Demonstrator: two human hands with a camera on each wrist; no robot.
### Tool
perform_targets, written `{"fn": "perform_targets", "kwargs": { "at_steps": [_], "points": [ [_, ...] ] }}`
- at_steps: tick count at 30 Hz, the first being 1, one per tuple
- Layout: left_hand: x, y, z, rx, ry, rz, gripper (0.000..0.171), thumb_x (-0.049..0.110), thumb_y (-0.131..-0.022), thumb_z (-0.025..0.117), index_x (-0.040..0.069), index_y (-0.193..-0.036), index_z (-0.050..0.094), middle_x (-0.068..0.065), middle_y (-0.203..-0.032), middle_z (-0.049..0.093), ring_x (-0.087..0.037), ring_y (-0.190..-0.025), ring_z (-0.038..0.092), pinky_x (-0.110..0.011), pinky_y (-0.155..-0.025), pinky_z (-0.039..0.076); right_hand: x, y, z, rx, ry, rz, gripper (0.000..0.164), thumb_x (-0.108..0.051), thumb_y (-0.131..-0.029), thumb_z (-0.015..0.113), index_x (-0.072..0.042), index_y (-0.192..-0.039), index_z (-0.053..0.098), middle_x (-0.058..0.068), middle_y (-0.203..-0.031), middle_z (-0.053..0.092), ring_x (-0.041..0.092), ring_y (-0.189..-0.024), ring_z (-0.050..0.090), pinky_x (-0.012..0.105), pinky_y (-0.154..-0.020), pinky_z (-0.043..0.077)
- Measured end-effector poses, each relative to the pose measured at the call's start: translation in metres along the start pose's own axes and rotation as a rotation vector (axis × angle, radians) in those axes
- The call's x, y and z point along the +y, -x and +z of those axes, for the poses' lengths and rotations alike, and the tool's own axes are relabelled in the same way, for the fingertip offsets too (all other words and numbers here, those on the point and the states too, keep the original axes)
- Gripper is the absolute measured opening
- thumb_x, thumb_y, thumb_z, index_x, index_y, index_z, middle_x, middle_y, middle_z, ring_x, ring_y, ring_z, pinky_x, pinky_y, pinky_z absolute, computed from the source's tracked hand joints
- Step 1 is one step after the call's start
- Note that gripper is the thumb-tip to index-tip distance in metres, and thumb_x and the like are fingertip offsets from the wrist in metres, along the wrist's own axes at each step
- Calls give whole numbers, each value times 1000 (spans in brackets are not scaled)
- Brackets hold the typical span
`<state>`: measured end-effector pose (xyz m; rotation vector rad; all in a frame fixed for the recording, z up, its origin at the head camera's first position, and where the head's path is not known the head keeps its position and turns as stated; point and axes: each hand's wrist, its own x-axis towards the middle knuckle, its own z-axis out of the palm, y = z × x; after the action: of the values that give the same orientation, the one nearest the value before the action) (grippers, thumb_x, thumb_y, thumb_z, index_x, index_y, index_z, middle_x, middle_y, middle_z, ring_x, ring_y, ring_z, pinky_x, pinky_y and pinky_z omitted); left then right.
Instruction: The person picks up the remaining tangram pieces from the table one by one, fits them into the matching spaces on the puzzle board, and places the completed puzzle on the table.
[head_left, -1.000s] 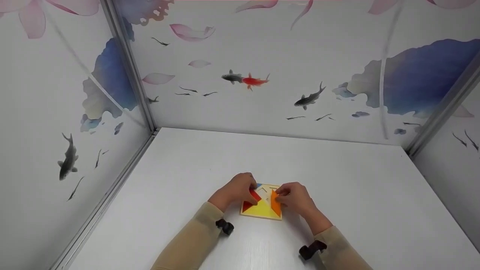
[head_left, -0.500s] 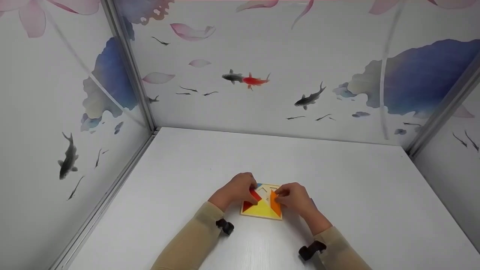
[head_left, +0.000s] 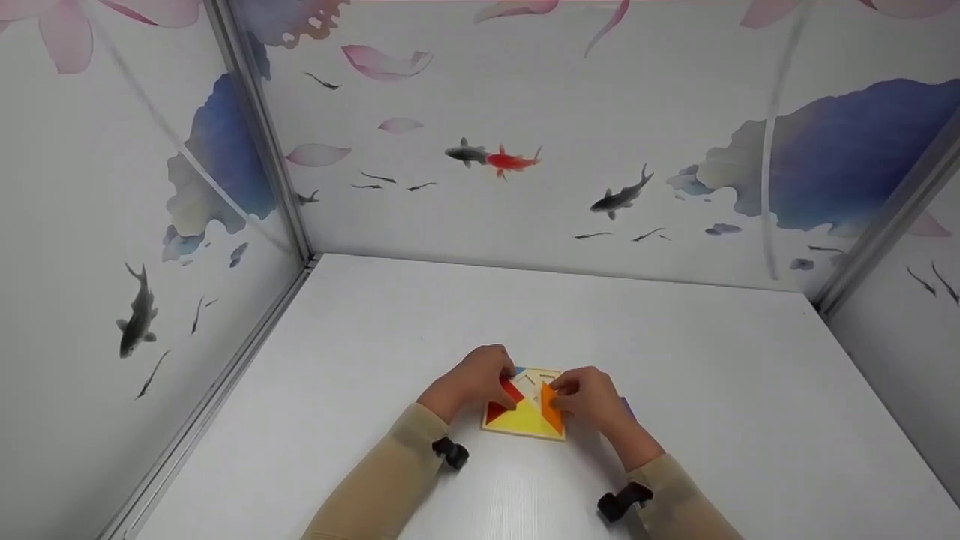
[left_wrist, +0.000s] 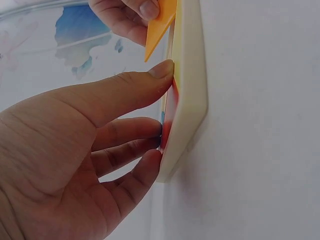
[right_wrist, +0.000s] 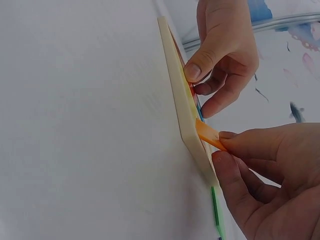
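Note:
A wooden tangram tray (head_left: 523, 434) lies on the table, with a yellow triangle (head_left: 523, 422), red areas (head_left: 513, 390) and a bit of blue (head_left: 519, 370) in it. My left hand (head_left: 472, 381) rests its thumb and fingertips on the pieces at the tray's left side. My right hand (head_left: 596, 399) pinches an orange tangram piece (right_wrist: 210, 136) between thumb and fingertips. That piece stands tilted, one edge low at the tray's right side. Bare recesses show toward the far side. The right fingers hide the tray's right edge.
In the right wrist view a green piece (right_wrist: 216, 207) lies just beyond the tray. A purple piece (head_left: 628, 408) peeks out behind my right wrist. White printed walls (head_left: 525, 217) enclose the white table (head_left: 375, 315) at the back and sides.
Both hands stay almost in place, the left on the tray and the right pinching the orange piece. The purple piece beside the right wrist has come into sight.

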<state>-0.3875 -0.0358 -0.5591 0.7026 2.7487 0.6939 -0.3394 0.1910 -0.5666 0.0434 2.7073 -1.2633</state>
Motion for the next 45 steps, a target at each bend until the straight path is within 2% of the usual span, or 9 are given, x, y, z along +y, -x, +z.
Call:
{"fn": "perform_targets", "kwargs": {
  "at_steps": [3, 10, 15, 23, 33, 40, 45],
  "points": [
    [1, 1, 0, 1, 7, -6, 46, 31, -82, 94, 9, -120, 78, 0, -112, 63, -17, -102, 55, -32, -102, 54, 1, 0, 0, 1, -4, -5, 20, -8, -91, 83, -10, -111, 81, 7, -98, 70, 22, -83, 62, 28, -78, 60],
    [-3, 0, 1, 8, -5, 26, 48, 34, -81, 94, 9, -118, 78, 1, -110, 65, -15, -99, 56, -31, -101, 54, 6, -3, 4, 23, 52, -63, 18, -4, -88, 83, -9, -105, 82, 5, -94, 70, 20, -85, 61, 29, -76, 58],
    [-3, -1, 2, 4, 21, -6, 47, 32, -81, 94, 11, -119, 77, 3, -109, 63, -15, -99, 56, -30, -102, 55, 5, -2, 3, 20, 67, -61, 19, -4, -88, 84, -8, -106, 82, 5, -94, 70, 20, -85, 60, 30, -79, 58],
    [-1, 0, 2, 1, 32, -21, 47, 31, -81, 94, 11, -120, 77, 3, -110, 63, -15, -101, 56, -31, -102, 55, 5, -3, 4, 15, 81, -58, 19, -5, -88, 84, -8, -107, 82, 5, -95, 71, 20, -86, 61, 33, -82, 59],
    [-1, 0, 3, 1, 30, -30, 48, 31, -82, 94, 12, -123, 77, 3, -113, 64, -15, -103, 57, -32, -104, 56, 6, -3, 4, 12, 110, -68, 18, -5, -90, 84, -8, -107, 82, 5, -96, 71, 20, -87, 61, 34, -85, 59],
    [-2, -1, 3, 13, -2, 8, 47, 32, -81, 94, 10, -120, 78, 1, -111, 64, -16, -101, 57, -32, -102, 55, 5, -3, 4, 20, 128, -79, 15, -7, -89, 85, -8, -104, 82, 4, -93, 71, 20, -85, 60, 32, -82, 59],
    [-1, -1, 3, 8, 4, -10, 47, 32, -82, 94, 12, -120, 78, 3, -111, 64, -15, -101, 56, -32, -103, 55, 4, -3, 2, 11, 117, -63, 16, -7, -90, 84, -7, -106, 82, 5, -95, 71, 20, -85, 60, 32, -82, 59]
  ]
}}
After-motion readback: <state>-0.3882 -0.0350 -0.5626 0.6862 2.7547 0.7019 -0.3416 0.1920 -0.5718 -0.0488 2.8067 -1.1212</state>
